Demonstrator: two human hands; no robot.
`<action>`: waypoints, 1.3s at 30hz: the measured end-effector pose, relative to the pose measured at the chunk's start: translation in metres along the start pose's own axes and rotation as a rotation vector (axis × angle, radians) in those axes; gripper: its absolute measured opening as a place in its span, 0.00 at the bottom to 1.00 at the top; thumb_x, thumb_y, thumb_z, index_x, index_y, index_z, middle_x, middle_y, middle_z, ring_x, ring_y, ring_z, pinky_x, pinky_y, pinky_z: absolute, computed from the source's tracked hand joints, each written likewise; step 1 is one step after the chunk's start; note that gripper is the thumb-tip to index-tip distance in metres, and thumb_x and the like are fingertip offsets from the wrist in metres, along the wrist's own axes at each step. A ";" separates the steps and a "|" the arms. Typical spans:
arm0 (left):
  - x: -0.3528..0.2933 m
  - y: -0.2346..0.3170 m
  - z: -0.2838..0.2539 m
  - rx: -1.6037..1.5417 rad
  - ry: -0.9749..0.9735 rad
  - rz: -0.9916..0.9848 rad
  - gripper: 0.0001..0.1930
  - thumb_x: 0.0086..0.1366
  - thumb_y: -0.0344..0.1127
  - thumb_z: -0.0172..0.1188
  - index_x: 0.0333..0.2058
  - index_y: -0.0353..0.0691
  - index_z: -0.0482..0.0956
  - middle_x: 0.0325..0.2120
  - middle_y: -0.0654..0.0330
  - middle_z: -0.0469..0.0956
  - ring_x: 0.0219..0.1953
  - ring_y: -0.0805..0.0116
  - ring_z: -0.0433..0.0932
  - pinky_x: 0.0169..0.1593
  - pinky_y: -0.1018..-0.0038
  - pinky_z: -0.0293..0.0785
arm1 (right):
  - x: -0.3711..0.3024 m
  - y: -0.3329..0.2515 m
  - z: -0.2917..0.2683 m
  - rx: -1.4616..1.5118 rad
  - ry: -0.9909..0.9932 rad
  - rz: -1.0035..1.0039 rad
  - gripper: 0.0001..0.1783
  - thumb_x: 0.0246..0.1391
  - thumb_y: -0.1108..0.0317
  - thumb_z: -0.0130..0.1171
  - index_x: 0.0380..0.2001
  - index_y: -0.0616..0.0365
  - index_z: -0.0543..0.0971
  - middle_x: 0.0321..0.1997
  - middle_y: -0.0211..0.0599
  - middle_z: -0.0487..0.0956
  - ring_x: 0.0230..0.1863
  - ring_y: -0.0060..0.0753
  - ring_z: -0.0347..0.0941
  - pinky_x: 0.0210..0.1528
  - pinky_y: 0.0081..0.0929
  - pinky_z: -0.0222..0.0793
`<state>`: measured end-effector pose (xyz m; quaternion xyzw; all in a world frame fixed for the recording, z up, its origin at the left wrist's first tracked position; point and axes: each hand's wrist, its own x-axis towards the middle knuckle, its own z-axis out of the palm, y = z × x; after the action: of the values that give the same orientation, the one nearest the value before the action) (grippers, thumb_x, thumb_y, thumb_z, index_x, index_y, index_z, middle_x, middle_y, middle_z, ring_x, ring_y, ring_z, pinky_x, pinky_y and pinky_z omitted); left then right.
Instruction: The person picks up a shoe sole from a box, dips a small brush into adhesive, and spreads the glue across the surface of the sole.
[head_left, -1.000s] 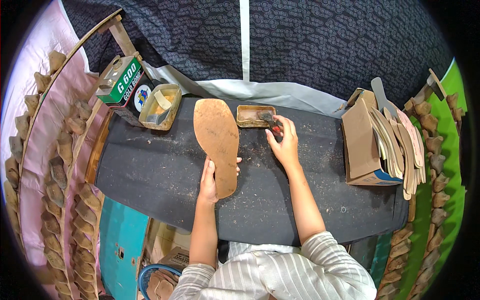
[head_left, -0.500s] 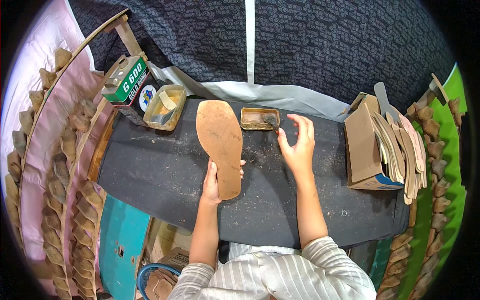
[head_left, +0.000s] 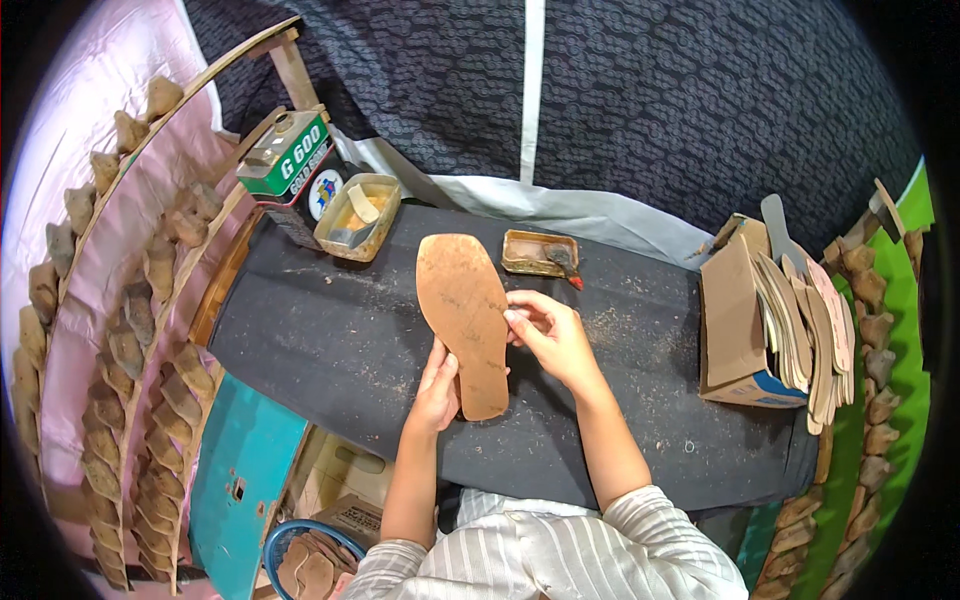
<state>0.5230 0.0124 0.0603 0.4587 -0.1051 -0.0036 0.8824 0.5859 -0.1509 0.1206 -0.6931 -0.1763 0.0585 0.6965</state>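
the far side is filled by a dark, patterned curtain (head_left: 680, 110), divided by a white vertical strip. below it, a table (head_left: 670, 430) is covered with black cloth, over which pale crumbs are scattered. the left side is lined with racks of brown shoe lasts (head_left: 160, 265), and more brown lasts (head_left: 877, 330) are ranged at the right. a teal panel (head_left: 245, 460) is seen at the near left, beside a blue basket (head_left: 275, 545) in which brown flat pieces (head_left: 310, 565) are piled. on the table's right, a cardboard box (head_left: 730, 330) is packed with flat, sole-shaped pieces (head_left: 790, 310); at the far left a green and black metal can (head_left: 295, 170) is placed. the sole (head_left: 465, 300) — brown, its broad end pointed far — is held above the middle of the table. its left edge is gripped by the left hand (head_left: 435, 392), thumb on top, the fingers partly hidden beneath; its right edge is pinched by the right hand (head_left: 550, 335) between thumb and forefinger, the other fingers curled. just beside the can, a tub (head_left: 384, 228) is set, and beyond the right hand a small tray (head_left: 530, 269) is placed — a dark, red-tipped brush (head_left: 562, 260) is rested across its near right corner.
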 end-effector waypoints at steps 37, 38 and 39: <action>-0.434 0.069 0.054 -0.063 1.114 0.447 0.34 0.69 0.39 0.48 0.67 0.52 0.39 0.57 0.58 0.59 0.56 0.68 0.64 0.53 0.63 0.68 | -0.298 0.013 0.266 0.395 -0.860 0.226 0.17 0.56 0.77 0.55 0.49 0.63 0.72 0.39 0.29 0.75 0.41 0.17 0.70 0.45 0.15 0.65; -0.447 0.064 0.053 -0.067 1.146 0.465 0.33 0.69 0.37 0.49 0.66 0.52 0.42 0.54 0.58 0.62 0.54 0.68 0.66 0.53 0.61 0.68 | -0.307 0.015 0.272 0.395 -0.885 0.232 0.17 0.56 0.77 0.55 0.49 0.63 0.72 0.39 0.29 0.75 0.41 0.17 0.70 0.45 0.15 0.65; -0.460 0.063 0.055 -0.069 1.163 0.479 0.33 0.69 0.37 0.49 0.66 0.52 0.42 0.54 0.58 0.62 0.54 0.68 0.66 0.53 0.61 0.68 | -0.316 0.019 0.278 0.390 -0.893 0.293 0.17 0.56 0.77 0.55 0.49 0.63 0.72 0.39 0.28 0.75 0.41 0.18 0.70 0.46 0.16 0.66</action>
<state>0.0576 0.0519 0.0581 0.3206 0.2924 0.4408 0.7857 0.2038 0.0098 0.0438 -0.4752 -0.3438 0.4778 0.6540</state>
